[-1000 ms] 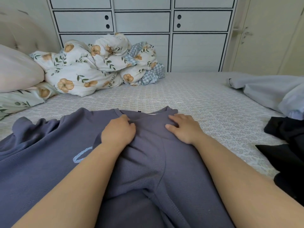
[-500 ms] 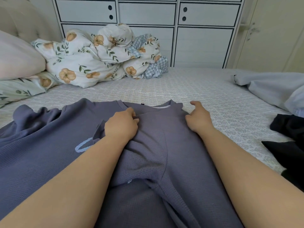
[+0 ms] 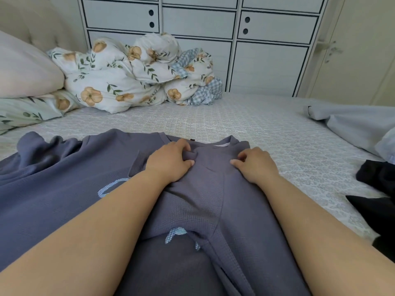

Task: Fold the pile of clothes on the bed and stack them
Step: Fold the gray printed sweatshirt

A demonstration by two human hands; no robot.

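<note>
A blue-grey sweatshirt (image 3: 53,189) lies spread on the bed, collar away from me, with its right side folded over toward the middle. A light checked letter patch shows on its chest. My left hand (image 3: 171,161) pinches a bunched fold of the fabric just below the collar. My right hand (image 3: 256,165) sits on the folded right shoulder part, fingers curled down into the cloth with the thumb pointing left. Both forearms reach over the sweatshirt and hide part of it.
A pale blue garment (image 3: 352,120) and a black garment (image 3: 380,189) lie at the bed's right side. A floral duvet (image 3: 128,82) and pillows (image 3: 21,67) are heaped at the far left. Patterned sheet (image 3: 256,124) lies beyond the collar; white cabinets (image 3: 267,67) stand behind.
My right hand went out to the sweatshirt's right shoulder edge, then came back inward onto the fabric with fingers curled. My left hand kept its hold near the collar.
</note>
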